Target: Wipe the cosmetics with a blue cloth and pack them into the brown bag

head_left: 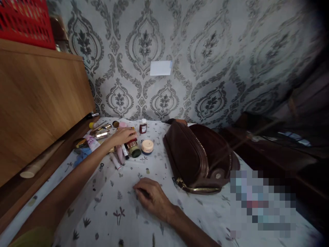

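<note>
My left hand [124,136] reaches over a cluster of cosmetics at the back left of a patterned white cloth. Its fingers are stretched out palm-down, above a small red item [132,140]; whether they touch it is hidden. Just in front lie a jar with an olive-green lid [135,152], a white tube with a black cap [125,151] and a white stick [115,161]. To the right stand a peach-lidded jar [147,146] and a dark red bottle with a white cap [143,126]. My right hand [153,198] rests on the cloth, fingers loosely curled, nothing visible in it.
A dark brown leather bag [187,154] with gold zips lies right of the jars. A wooden cabinet [43,103] bounds the left side, with a red basket [25,24] on top. Patterned wallpaper [180,44] rises behind. A blurred-out item [259,202] lies at right.
</note>
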Tool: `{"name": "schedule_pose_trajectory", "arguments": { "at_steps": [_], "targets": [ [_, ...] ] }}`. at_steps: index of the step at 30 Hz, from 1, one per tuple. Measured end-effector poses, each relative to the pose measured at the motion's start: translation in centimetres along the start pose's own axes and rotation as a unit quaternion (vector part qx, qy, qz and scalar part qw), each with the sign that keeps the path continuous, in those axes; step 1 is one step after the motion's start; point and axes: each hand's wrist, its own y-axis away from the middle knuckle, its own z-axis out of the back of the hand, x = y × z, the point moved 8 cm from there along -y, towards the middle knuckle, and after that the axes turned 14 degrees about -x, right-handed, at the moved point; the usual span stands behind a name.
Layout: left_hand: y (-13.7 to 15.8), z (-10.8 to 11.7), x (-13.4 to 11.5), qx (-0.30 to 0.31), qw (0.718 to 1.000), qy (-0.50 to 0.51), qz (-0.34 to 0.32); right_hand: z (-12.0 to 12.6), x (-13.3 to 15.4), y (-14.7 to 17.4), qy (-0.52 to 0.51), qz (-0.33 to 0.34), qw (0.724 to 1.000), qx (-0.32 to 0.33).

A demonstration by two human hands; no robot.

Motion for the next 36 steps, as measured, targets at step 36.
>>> {"name": "schedule_pose_trajectory", "arguments": {
  "at_steps": [36],
  "targets": [
    [11.9, -3.3, -4.7, -0.049, 0.974, -0.125, 0.181, -0.4, -0.8, 0.6, -0.007, -0.043, 0.999, 0.021]
  ]
}}
